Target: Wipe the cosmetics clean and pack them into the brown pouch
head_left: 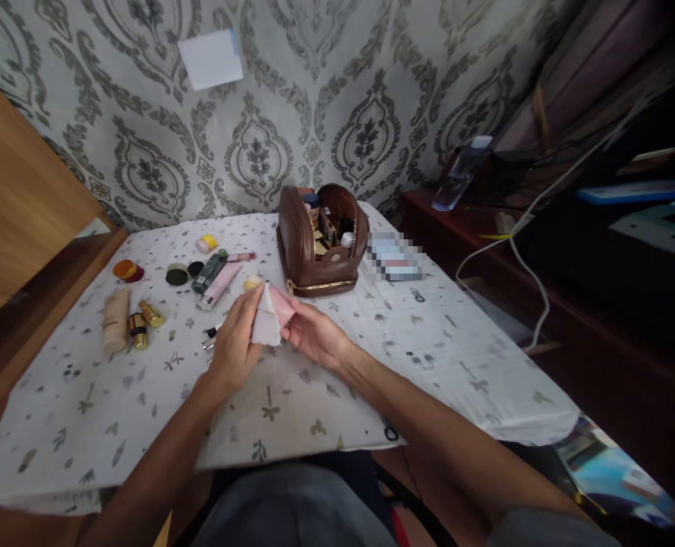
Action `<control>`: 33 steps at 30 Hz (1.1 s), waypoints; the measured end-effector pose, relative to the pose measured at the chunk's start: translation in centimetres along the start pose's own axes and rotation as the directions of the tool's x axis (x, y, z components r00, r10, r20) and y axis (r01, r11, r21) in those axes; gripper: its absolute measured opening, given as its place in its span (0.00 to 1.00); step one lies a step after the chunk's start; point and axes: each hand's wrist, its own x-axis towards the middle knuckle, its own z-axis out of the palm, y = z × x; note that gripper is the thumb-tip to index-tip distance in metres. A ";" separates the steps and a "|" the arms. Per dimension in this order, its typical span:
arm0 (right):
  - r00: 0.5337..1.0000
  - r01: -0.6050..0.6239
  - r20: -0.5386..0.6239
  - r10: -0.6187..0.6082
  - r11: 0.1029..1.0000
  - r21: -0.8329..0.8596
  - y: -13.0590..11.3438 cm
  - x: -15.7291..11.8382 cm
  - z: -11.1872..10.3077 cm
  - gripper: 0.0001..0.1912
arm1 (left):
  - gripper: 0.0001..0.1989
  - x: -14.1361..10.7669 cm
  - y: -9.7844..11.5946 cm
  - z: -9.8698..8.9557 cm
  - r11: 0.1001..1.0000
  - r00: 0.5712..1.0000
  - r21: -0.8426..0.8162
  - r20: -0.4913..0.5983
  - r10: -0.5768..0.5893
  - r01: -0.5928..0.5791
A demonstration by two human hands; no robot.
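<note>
Both hands meet over the middle of the table, in front of an open brown cosmetic bag (pixel 323 243). My left hand (pixel 235 342) has its fingers closed on a white tissue (pixel 266 320). In my right hand (pixel 317 334) is a pink item (pixel 282 305), gripped between thumb and fingers and pressed against the tissue. The fingertips of my left hand are partly hidden behind the tissue. Just beyond the hands lies a small pale yellow round item (pixel 251 282). Small silver and black pieces (pixel 209 340) show beside my left hand.
On the left of the patterned tablecloth (pixel 360 395) are a beige tube (pixel 115 320), gold bottles (pixel 137 331), an amber jar (pixel 128 270), a dark green tube (pixel 209 271) and a pink tube (pixel 222 285). A blurred flat item (pixel 395 257) lies right of the bag. A clear bottle (pixel 459 178) stands farther right.
</note>
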 end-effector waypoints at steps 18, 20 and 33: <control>0.999 0.018 0.044 -0.013 0.993 -0.116 0.9 -0.3 0.2 0.20 | 0.35 0.2 -0.3 -0.1 0.998 0.998 0.021 0.015 -0.056 0.055; 0.999 0.026 0.041 -0.021 0.992 -0.126 0.8 -0.2 -0.1 0.19 | 0.34 0.3 -0.3 -0.4 0.999 0.999 -0.013 0.030 -0.033 0.033; 0.993 -0.060 0.087 0.073 0.988 -0.143 1.5 0.2 -0.5 0.24 | 0.23 0.2 -1.2 -0.9 0.991 0.994 0.079 0.018 0.108 -0.109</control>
